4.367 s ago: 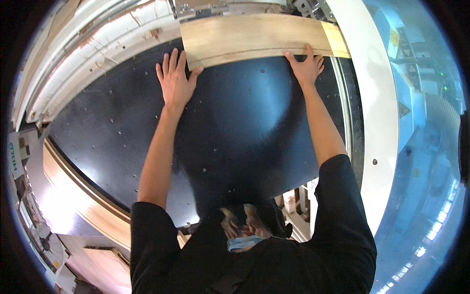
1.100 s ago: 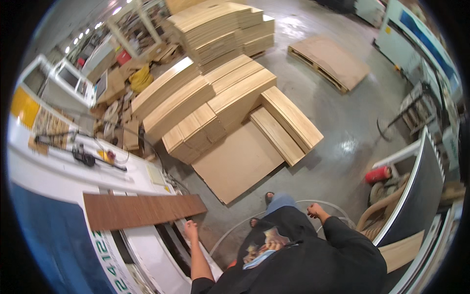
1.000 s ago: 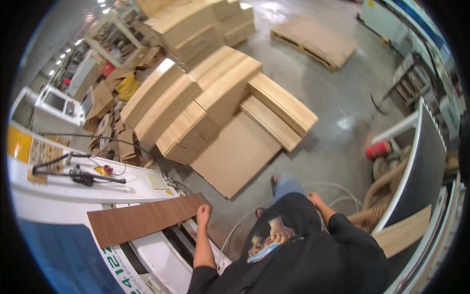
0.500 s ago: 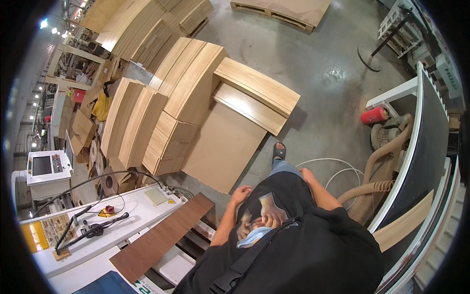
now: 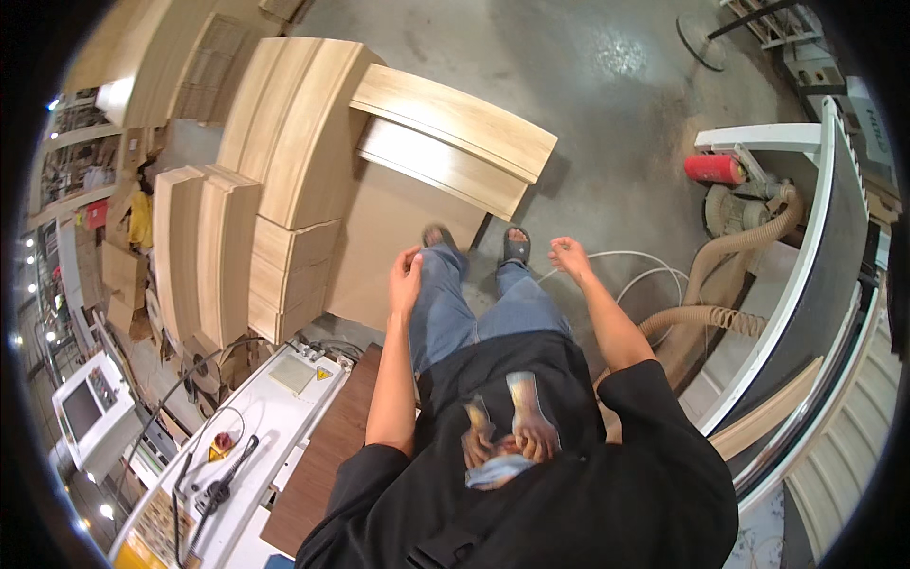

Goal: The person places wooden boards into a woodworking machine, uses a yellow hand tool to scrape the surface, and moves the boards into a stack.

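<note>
Grey workshop floor [image 5: 607,123], pale board stacks [image 5: 284,180] ahead. Left hand [image 5: 406,275] and right hand [image 5: 571,256] loosely open, holding nothing. Brown panel [image 5: 327,455] lying lower left

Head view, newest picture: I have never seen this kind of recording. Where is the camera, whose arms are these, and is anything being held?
The camera sits on the person's head and looks straight down through a fisheye lens, so straight edges bend. Both forearms belong to the wearer. The left hand and the right hand hang open and hold nothing. Below them are jeans and sandals on a grey concrete floor. Ahead lie stacks of pale wood boards. A dark brown panel rests by a white machine table at the person's left. A red cylinder and beige hoses lie on the right.
</note>
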Motion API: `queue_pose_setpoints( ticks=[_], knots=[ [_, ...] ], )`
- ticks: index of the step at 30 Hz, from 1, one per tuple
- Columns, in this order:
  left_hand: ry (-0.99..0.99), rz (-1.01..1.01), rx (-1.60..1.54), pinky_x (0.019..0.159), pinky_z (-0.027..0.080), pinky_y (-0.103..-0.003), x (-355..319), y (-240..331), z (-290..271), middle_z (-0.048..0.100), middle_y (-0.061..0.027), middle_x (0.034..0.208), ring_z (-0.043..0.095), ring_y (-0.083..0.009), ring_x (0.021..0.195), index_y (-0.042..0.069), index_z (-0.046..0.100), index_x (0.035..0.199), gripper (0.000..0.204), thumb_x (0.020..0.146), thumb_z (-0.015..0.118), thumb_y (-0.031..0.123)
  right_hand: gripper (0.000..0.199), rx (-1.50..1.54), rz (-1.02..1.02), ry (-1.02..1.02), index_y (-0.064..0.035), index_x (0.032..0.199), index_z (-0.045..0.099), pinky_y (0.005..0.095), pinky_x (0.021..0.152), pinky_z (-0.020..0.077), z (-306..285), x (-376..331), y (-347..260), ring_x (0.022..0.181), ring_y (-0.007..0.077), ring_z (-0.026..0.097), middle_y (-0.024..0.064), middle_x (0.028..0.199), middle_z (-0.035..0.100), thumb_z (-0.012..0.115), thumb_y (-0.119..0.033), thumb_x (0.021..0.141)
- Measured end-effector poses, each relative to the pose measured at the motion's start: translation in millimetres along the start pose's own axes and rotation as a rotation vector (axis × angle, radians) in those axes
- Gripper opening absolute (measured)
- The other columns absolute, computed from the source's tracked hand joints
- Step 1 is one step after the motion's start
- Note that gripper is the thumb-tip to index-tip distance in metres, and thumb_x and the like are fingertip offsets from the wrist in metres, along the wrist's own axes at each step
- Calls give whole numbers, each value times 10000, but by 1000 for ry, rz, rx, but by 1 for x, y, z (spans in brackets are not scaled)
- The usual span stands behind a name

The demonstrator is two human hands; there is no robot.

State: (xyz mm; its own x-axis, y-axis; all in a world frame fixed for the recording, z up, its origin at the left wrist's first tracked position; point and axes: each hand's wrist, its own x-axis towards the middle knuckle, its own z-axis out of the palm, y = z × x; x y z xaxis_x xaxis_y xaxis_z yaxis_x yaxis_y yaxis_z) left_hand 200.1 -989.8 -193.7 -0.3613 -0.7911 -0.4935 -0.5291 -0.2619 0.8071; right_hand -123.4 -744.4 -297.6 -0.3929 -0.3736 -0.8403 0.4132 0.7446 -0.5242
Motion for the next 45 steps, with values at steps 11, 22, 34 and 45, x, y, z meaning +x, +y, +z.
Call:
queue_pose_setpoints(
  ticks=[11,22,34,45],
  knots=[
    [-623,70,432,954,532,-405,240,-112,111,725,-165,1207,693,-275,1111,59,651,1324,497,1024,605,453,594,-127,89,-58,-21,1350,618,326,564,472,68,221,81,660,147,580,97,972,658,780,-375,901],
    [-19,-575,-23,812,574,-455,445,-376,104,705,-155,984,678,-298,871,7,690,1110,478,999,415,382,577,712,46,-17,-87,1426,549,458,1070,458,119,418,131,1256,275,562,46,1390,600,777,-266,927],
    [162,-539,-694,1191,323,-628,432,-289,64,337,-211,1581,368,-400,1460,78,130,1630,882,1034,413,663,656,688,27,-194,-52,1464,463,378,1097,462,116,318,148,1282,212,570,69,1392,579,756,-338,951],
    [-50,-529,-692,1175,386,-465,352,-196,34,414,-200,1605,472,-374,1404,30,347,1586,820,1012,477,601,981,382,1,427,105,1353,350,406,1020,457,190,-5,-28,1186,295,534,229,1252,508,849,-494,758]
  ],
)
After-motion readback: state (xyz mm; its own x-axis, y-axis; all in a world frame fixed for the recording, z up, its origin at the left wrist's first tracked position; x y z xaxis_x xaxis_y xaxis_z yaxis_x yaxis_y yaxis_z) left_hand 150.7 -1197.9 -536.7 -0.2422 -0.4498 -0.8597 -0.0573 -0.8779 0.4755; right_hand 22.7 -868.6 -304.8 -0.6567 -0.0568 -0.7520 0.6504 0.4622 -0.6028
